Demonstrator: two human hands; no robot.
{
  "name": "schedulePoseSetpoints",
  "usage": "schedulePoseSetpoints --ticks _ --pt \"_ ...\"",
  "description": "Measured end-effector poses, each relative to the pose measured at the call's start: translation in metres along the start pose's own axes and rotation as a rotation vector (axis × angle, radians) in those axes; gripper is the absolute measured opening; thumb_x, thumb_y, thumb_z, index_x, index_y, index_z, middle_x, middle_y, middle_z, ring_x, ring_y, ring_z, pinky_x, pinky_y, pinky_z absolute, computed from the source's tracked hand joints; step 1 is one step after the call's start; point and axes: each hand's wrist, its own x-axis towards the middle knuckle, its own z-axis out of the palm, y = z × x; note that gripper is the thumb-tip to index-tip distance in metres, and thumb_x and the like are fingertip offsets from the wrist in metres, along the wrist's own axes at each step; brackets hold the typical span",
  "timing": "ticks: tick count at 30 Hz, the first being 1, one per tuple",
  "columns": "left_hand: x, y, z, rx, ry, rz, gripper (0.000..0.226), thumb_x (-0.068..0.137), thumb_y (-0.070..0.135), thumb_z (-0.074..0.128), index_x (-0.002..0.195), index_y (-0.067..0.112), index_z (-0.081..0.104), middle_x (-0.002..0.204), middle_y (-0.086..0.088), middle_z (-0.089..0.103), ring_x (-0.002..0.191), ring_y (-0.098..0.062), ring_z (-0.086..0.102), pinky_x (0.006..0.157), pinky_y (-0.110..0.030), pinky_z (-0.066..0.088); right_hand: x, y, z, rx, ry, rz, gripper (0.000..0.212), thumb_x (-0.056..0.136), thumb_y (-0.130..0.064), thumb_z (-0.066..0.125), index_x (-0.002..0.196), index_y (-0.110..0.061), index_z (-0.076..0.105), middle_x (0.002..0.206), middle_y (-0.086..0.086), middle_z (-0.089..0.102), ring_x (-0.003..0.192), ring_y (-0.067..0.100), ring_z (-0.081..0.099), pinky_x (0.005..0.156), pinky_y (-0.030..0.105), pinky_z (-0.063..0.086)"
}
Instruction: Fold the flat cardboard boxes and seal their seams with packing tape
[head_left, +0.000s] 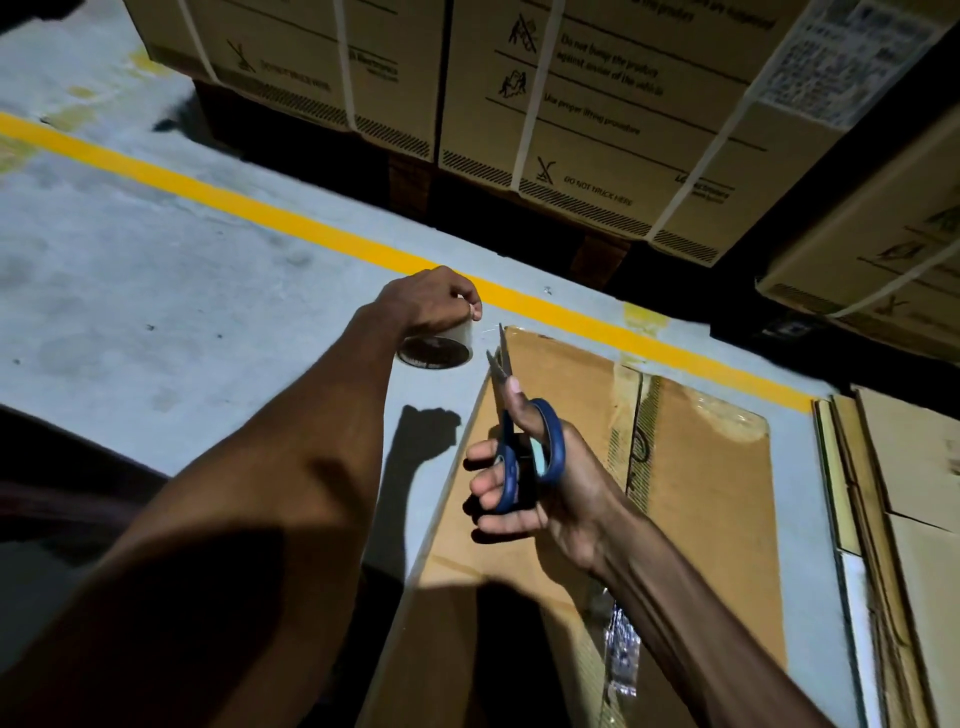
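Cardboard box: the cardboard box (691, 467) lies on the concrete floor (171, 291), near centre-right, clear tape along its middle seam; its far left corner sits just under the scissor tips.
Tape roll: the clear packing tape roll (439, 347) is just left of that corner, a thin strand running from it toward the blades.
Scissors: the blue-handled scissors (519, 441) point away, blades slightly parted.
Left hand: the left hand (431, 301) reaches far, fingers curled over the roll's top, gripping it.
Right hand: the right hand (535, 483) grasps the scissor handles, thumb through one loop.
Open room: bare floor spreads left; a yellow line (291, 221) crosses beyond.
Edges: flat cardboard sheets (904, 519) lie right; strapped cartons (597, 104) stand far.
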Motion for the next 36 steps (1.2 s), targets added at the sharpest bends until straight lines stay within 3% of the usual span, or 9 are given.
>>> schedulePoseSetpoints --ticks 6,14,20,24,27,29,31,34,36 --pt "0.002 -0.001 -0.002 0.021 0.017 0.004 0.019 0.086 0.028 0.056 0.092 0.035 0.073 0.111 0.009 0.062 0.106 -0.023 0.055 0.093 -0.038 0.044 0.021 -0.002 0.013 0.02 0.013 0.001 0.085 0.081 -0.078 0.053 0.111 0.0 0.067 0.075 0.011 0.07 0.06 0.018 0.064 0.064 0.036 0.06" --pt "0.006 -0.011 0.003 -0.043 -0.005 0.009 0.017 0.088 0.022 0.059 0.079 0.033 0.07 0.081 0.024 0.057 0.091 -0.019 0.054 0.081 -0.033 0.043 0.049 -0.016 0.022 0.039 0.097 -0.047 0.074 0.081 -0.074 0.061 0.096 -0.002 0.067 0.07 0.008 0.068 0.053 0.015 0.061 0.054 0.028 0.056" --pt "-0.004 -0.016 0.0 0.013 0.015 -0.035 0.022 0.069 0.033 0.049 0.08 0.031 0.069 0.094 0.009 0.066 0.092 -0.023 0.058 0.078 -0.033 0.044 0.049 -0.012 0.023 0.064 0.167 -0.078 0.06 0.076 -0.06 0.077 0.085 -0.001 0.068 0.061 0.006 0.062 0.048 0.015 0.054 0.048 0.025 0.054" --pt "-0.002 -0.033 0.0 0.077 0.066 -0.107 0.007 0.085 0.036 0.061 0.081 0.032 0.064 0.105 0.0 0.068 0.093 -0.025 0.059 0.078 -0.033 0.043 0.027 -0.014 0.006 -0.037 0.108 -0.08 0.052 0.079 -0.05 0.079 0.087 0.0 0.069 0.067 0.013 0.065 0.051 0.02 0.056 0.049 0.026 0.051" --pt "0.002 -0.036 0.004 0.017 0.043 -0.168 0.04 0.088 0.063 0.061 0.097 0.025 0.06 0.105 -0.001 0.061 0.098 -0.025 0.058 0.086 -0.037 0.044 0.0 -0.024 -0.027 -0.12 0.089 -0.096 0.033 0.087 -0.032 0.076 0.085 -0.001 0.068 0.066 0.014 0.063 0.047 0.019 0.054 0.048 0.026 0.045" --pt "0.006 -0.03 0.011 0.025 0.076 -0.217 0.06 0.087 0.074 0.05 0.104 0.017 0.059 0.104 -0.002 0.061 0.099 -0.026 0.057 0.092 -0.04 0.043 -0.007 -0.031 -0.062 -0.174 0.27 -0.192 0.024 0.086 -0.018 0.077 0.086 0.004 0.069 0.065 0.017 0.065 0.042 0.017 0.057 0.042 0.022 0.046" --pt "0.009 -0.02 0.021 0.099 0.177 -0.276 0.08 0.086 0.082 0.036 0.111 0.01 0.061 0.11 -0.01 0.066 0.103 -0.032 0.06 0.097 -0.046 0.042 -0.001 -0.033 -0.111 -0.349 0.556 -0.323 0.021 0.082 -0.018 0.083 0.081 0.0 0.072 0.064 0.014 0.068 0.044 0.014 0.059 0.04 0.021 0.045" --pt "0.011 -0.001 0.039 0.168 0.272 -0.347 0.084 0.091 0.079 0.028 0.123 0.006 0.055 0.122 -0.017 0.062 0.115 -0.037 0.057 0.097 -0.046 0.034 0.01 -0.028 -0.177 -0.575 0.897 -0.39 0.024 0.074 -0.031 0.087 0.09 -0.022 0.072 0.084 0.011 0.074 0.067 0.022 0.069 0.059 0.041 0.059" --pt "0.011 0.008 0.048 0.177 0.262 -0.369 0.085 0.091 0.078 0.03 0.128 0.005 0.051 0.126 -0.018 0.06 0.119 -0.038 0.055 0.098 -0.046 0.032 0.012 -0.021 -0.203 -0.49 0.99 -0.403 0.039 0.073 -0.031 0.09 0.105 -0.024 0.07 0.091 0.006 0.072 0.077 0.025 0.069 0.067 0.043 0.059"
